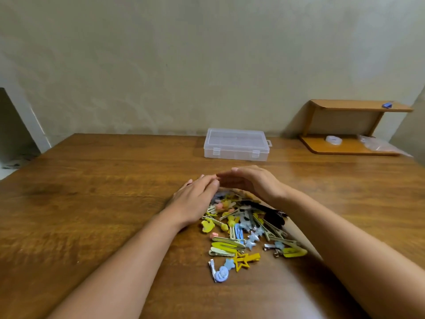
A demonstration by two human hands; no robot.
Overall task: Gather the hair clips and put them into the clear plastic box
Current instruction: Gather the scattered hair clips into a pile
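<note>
Mid-frame, the left hand (195, 199) and right hand (250, 183), fingers straight and together, cup the hair clips (243, 229): light, stiff, slippery (likely scatter); scoop from beneath. The clear plastic box (236, 145) sits closed above.

No writing, label, brand or number could be read anywhere: none on the clear plastic box (236, 145), the hair clips (243, 231) or the shelf (349, 127).
</note>
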